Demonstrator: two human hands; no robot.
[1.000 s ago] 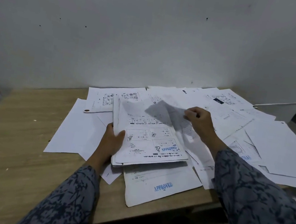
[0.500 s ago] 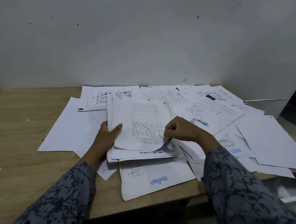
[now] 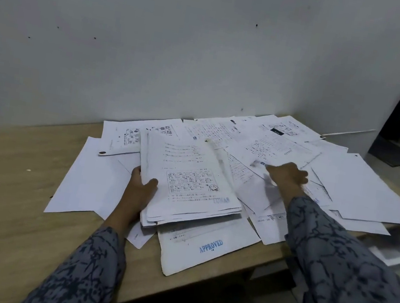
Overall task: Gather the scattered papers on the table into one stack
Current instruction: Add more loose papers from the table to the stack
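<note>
Head view: left hand (image 3: 139,189) grips the stack (image 3: 189,181), thumb on top, fingers curled under its left edge. Right hand (image 3: 286,177), blurred, reaches onto loose papers (image 3: 361,187) strewn across the desk (image 3: 2,198); its grip cannot be told.

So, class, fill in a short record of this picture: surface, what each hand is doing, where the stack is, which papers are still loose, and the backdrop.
surface: wooden table
left hand: grips the near left edge of the gathered stack, thumb on top
right hand: reaches over the loose sheets on the right; blurred, grip unclear
stack's top sheet: printed text with a small drawing
loose papers: APPROVED-stamped sheet under the stack's near edge; blank sheet at left; overlapping sheets at right
backdrop: white wall
</note>
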